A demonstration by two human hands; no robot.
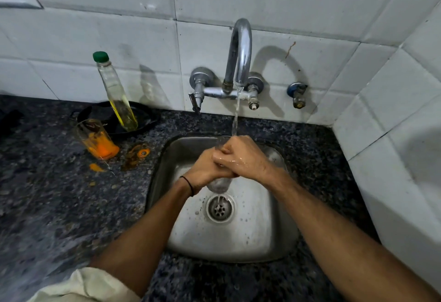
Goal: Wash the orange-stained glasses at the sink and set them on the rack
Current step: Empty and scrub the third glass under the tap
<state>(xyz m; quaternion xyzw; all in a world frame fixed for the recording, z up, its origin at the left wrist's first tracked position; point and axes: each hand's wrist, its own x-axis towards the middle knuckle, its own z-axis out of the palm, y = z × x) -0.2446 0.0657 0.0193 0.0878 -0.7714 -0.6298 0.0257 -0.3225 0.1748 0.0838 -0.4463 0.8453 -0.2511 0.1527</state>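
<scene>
Hands, left hand (205, 168) and right hand (241, 156), clasp a clear glass (218, 186) under running tap water (236, 115) over the sink (262, 242); fingers curl tight around it.

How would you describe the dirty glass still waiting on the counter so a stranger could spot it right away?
Start at the steel sink and look left across the dark speckled counter. In front of a black pan holding a tall green-capped bottle stands a clear glass. It alone is smeared orange, with thick orange residue at its base and orange spills beside it.
</scene>
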